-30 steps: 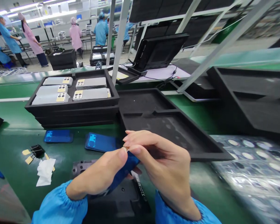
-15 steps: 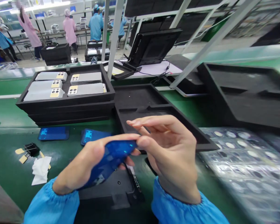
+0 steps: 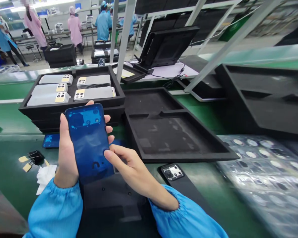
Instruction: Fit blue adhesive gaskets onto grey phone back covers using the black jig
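Since the earlier frame the blue back cover has flipped from low and edge-on between both hands to upright and face-on. Left hand is clamped on it: thumb up the left edge, fingers wrapped round the back and peeking out past the right edge, so it's a firm side grip with the face left bare. Right hand has one fingertip resting on the face near the lower right edge. The rest of that hand is curled out of sight, so I honestly can't tell if it's pinching the cover or just touching it. My take on doing this bit well: hold by the edges only, keep the face tilted to the light, and go easy with that fingertip so the film doesn't smear or crease. The cover sits above the black fixture at the near edge of the bench, not touching it as far as I can see. Just right of the fixture lies a black part with a camera cut-out. Towards the left edge there's another blue cover lying flat, a binder clip and a white wipe. Further back is a stack of black trays with silver covers in the top one, and a wide foam tray just beside it on the right. Clear blister sheets run along the right edge, and other people work well behind.
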Demonstrator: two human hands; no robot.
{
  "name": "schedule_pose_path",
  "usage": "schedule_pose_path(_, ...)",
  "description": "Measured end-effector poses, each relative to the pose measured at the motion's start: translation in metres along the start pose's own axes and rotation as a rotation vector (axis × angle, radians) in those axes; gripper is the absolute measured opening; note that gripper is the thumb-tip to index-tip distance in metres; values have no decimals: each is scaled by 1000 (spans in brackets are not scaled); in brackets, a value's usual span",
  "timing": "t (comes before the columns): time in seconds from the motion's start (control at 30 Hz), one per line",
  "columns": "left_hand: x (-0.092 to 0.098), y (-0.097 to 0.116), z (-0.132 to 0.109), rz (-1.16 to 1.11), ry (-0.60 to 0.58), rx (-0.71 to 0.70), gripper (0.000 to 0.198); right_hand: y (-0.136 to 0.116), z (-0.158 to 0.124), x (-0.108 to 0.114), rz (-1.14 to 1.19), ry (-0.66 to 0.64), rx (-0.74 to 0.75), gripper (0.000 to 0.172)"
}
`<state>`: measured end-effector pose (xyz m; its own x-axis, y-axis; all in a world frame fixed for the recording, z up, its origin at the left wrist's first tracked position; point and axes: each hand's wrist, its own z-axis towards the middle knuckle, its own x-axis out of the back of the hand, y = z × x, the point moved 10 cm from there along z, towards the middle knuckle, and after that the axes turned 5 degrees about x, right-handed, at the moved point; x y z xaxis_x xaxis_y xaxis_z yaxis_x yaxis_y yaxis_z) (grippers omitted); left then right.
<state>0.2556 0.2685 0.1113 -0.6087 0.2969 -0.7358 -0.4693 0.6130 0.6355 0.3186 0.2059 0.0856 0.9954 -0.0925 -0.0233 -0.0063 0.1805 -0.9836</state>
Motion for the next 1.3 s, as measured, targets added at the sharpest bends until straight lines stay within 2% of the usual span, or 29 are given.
schedule_pose_path(0.13,6,15,-4,-14,46,-50,61,3,-2,-6,23,-26,-14,43)
schedule_pose_path(0.23,13,50,-13,5,61,-246,60,6,-10,-23,-32,-198,-83,31)
schedule_pose_path(0.3,20,73,-20,2,73,-385,59,8,-16,-31,-92,-300,-129,30)
schedule_pose_path(0.37,28,82,-20,-33,89,-414,58,7,-14,-25,-102,-242,-123,29)
schedule_pose_path(0.43,35,77,-13,-59,106,-340,58,6,-9,-13,-49,-114,-102,27)
schedule_pose_path(0.5,38,67,-5,-46,114,-264,59,10,-6,-10,20,-69,-112,27)
schedule_pose_path(0.67,37,51,3,26,110,-195,63,19,-3,-15,78,-102,-153,24)
schedule_pose_path(0.97,30,45,2,38,94,-175,58,22,0,-16,139,-104,-157,24)
schedule_pose_path(1.3,33,38,8,-12,99,-110,65,27,0,-14,187,-72,-173,17)
